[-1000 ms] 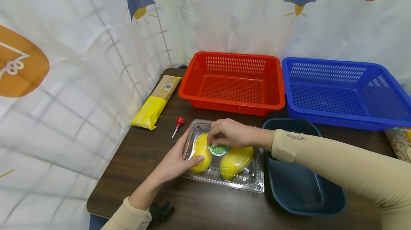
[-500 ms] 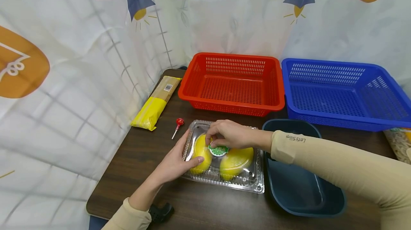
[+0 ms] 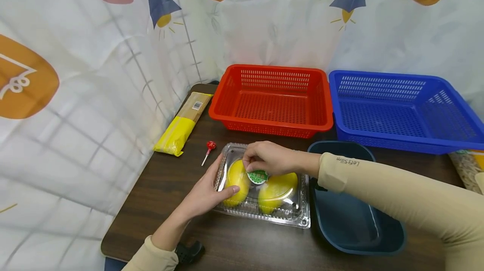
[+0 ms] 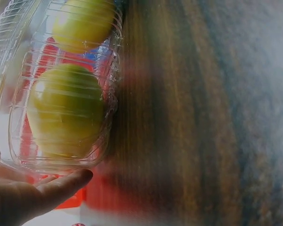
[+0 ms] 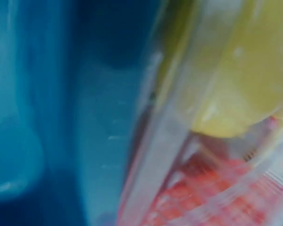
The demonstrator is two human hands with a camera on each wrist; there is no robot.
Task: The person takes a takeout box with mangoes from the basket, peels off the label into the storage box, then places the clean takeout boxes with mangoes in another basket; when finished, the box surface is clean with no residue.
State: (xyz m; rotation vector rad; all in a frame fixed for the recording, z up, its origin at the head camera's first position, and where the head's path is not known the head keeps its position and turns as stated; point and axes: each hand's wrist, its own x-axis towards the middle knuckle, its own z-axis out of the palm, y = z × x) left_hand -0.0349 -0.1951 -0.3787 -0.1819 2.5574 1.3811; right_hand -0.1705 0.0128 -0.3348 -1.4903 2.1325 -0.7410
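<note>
The clear clamshell box [image 3: 277,219] is being gripped on the table [image 3: 234,248], beside the dark tub [image 3: 348,216], by the left hand [image 3: 204,192]; two yellow fruits [image 3: 277,193] (mangoes, by their shape) are being enclosed. The green-and-white sticker [image 3: 259,177] is being pinched at its edge by the right hand [image 3: 269,157]. Both hands are being kept nearly as a second ago; seemingly, peeling is being advanced only slightly.

Head: above the near side of the clear box [image 3: 281,219], facing forward and down, widest. Left wrist: close at its left end, facing through it. Right wrist: closest, facing its right edge. Both wrist views share the fruit [image 4: 66,110] inside it and red basket [image 5: 217,193] beyond it.
</note>
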